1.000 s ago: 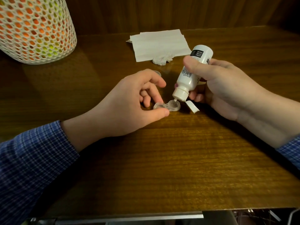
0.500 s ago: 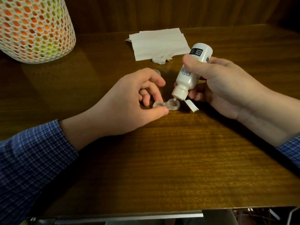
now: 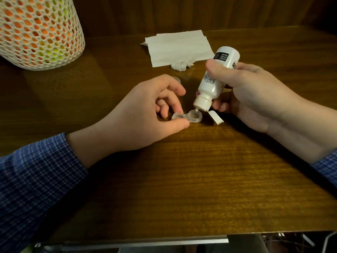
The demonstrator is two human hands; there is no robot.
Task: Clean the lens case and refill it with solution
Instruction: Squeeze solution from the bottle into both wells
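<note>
A lens case (image 3: 187, 117), pinched in the left hand (image 3: 145, 114), is filled from a solution bottle (image 3: 215, 79) gripped by the right hand (image 3: 255, 94); a gentle squeeze is advised, nozzle kept clear of the well.

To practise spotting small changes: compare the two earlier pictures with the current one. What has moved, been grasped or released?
Hardly anything changed. The right hand still tips the solution bottle nozzle-down over the right well of the lens case, and the left hand still pinches the case. Nothing was taken or let go. The tissue stays put.
</note>
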